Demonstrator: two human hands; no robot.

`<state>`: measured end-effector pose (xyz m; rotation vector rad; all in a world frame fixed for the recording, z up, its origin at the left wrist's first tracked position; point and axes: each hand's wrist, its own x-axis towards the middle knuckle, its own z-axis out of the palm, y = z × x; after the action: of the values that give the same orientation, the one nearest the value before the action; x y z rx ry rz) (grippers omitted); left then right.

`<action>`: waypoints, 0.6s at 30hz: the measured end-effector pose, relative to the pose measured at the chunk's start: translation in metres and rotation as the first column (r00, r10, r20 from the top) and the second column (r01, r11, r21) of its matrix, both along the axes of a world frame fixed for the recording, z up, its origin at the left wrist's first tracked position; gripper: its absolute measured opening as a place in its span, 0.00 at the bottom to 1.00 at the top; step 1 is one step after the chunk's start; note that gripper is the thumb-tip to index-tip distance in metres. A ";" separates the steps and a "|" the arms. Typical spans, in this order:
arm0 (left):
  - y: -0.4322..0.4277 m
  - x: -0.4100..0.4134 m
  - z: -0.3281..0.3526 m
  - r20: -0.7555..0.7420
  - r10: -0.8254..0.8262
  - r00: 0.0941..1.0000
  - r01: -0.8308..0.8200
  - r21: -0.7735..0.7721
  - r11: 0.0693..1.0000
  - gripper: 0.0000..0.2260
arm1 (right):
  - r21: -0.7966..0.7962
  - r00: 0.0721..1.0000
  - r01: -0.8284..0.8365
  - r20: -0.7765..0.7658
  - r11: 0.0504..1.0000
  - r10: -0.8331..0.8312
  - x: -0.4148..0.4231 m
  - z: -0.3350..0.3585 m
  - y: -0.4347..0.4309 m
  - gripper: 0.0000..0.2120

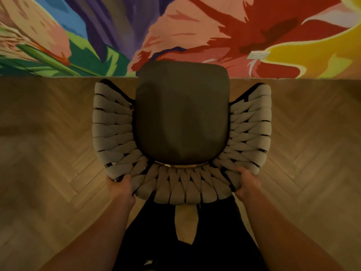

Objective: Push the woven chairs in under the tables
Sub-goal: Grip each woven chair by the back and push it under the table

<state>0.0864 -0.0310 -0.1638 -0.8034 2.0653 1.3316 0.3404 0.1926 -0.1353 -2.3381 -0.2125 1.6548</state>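
A woven chair (183, 184) with a pale braided wrap-around back and a dark grey seat cushion (182, 114) stands right below me, seen from above. My left hand (120, 184) grips the back's rim at its left rear corner. My right hand (247, 181) grips the rim at the right rear corner. The chair's front faces a painted wall. No table shows in the view. The chair's legs are hidden under the seat.
A colourful floral mural wall (195, 36) rises just beyond the chair's front, with a white wall socket (257, 54) at the right. Herringbone wood floor (48, 143) spreads to both sides. My dark trousers (156, 241) fill the bottom centre.
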 end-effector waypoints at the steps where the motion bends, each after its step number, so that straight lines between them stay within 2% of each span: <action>1: 0.004 0.005 0.000 -0.006 -0.005 1.000 0.005 -0.019 1.000 0.20 | 0.013 0.999 -0.045 -0.016 0.999 0.045 0.003 -0.001 0.008 0.12; 3: 0.012 0.013 0.006 -0.060 -0.104 0.993 0.096 -0.127 0.987 0.16 | 0.072 0.985 -0.174 0.008 0.982 0.174 0.011 -0.002 0.020 0.09; 5: 0.019 0.022 0.019 -0.123 -0.292 0.948 0.246 -0.294 0.924 0.14 | 0.151 0.909 -0.405 0.177 0.902 0.379 0.021 0.005 0.023 0.06; 7: 0.016 0.032 0.033 -0.210 -0.491 0.846 0.371 -0.428 0.824 0.19 | 0.151 0.711 -0.680 0.373 0.718 0.595 0.035 0.017 0.016 0.07; 8: 0.012 0.037 0.038 -0.248 -0.610 0.753 0.450 -0.484 0.751 0.23 | 0.157 0.600 -0.780 0.465 0.606 0.651 0.042 0.024 0.010 0.12; 9: 0.006 0.040 0.038 -0.271 -0.756 0.596 0.552 -0.546 0.630 0.25 | 0.196 0.490 -0.863 0.551 0.466 0.675 0.050 0.028 0.006 0.15; 10: -0.001 0.043 0.036 -0.251 -0.892 0.376 0.646 -0.619 0.447 0.24 | 0.257 0.371 -0.929 0.634 0.267 0.679 0.055 0.031 0.002 0.15; 11: -0.008 0.044 0.031 -0.184 -0.971 0.152 0.702 -0.671 0.237 0.22 | 0.289 0.237 -0.957 0.702 0.035 0.672 0.058 0.029 -0.003 0.14; 12: -0.013 0.041 0.025 -0.071 -0.997 -0.026 0.724 -0.689 0.030 0.23 | 0.299 0.117 -0.939 0.746 -0.172 0.656 0.058 0.024 -0.007 0.13; 13: -0.012 0.036 0.025 0.072 -0.987 -0.143 0.730 -0.666 -0.154 0.28 | 0.297 0.010 -0.897 0.754 -0.327 0.657 0.056 0.019 -0.007 0.14; 14: -0.007 0.031 0.026 0.206 -0.950 -0.237 0.715 -0.624 -0.314 0.33 | 0.264 -0.119 -0.859 0.732 -0.439 0.671 0.052 0.014 -0.006 0.17; 16: 0.008 0.023 0.033 0.403 -0.810 -0.426 0.620 -0.522 -0.585 0.45 | 0.105 -0.444 -0.760 0.637 -0.642 0.630 0.039 0.007 -0.002 0.27; 17: 0.014 0.018 0.034 0.458 -0.742 -0.489 0.571 -0.475 -0.669 0.51 | 0.020 -0.588 -0.678 0.584 -0.735 0.559 0.033 0.005 0.001 0.32; 18: 0.018 0.012 0.033 0.486 -0.697 -0.527 0.543 -0.438 -0.716 0.57 | -0.037 -0.688 -0.599 0.535 -0.800 0.490 0.026 0.004 0.005 0.36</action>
<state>0.0988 -0.0130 -0.1305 1.3692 1.8978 -0.7249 0.3668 0.1972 -0.1312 -0.7674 -3.5544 0.7316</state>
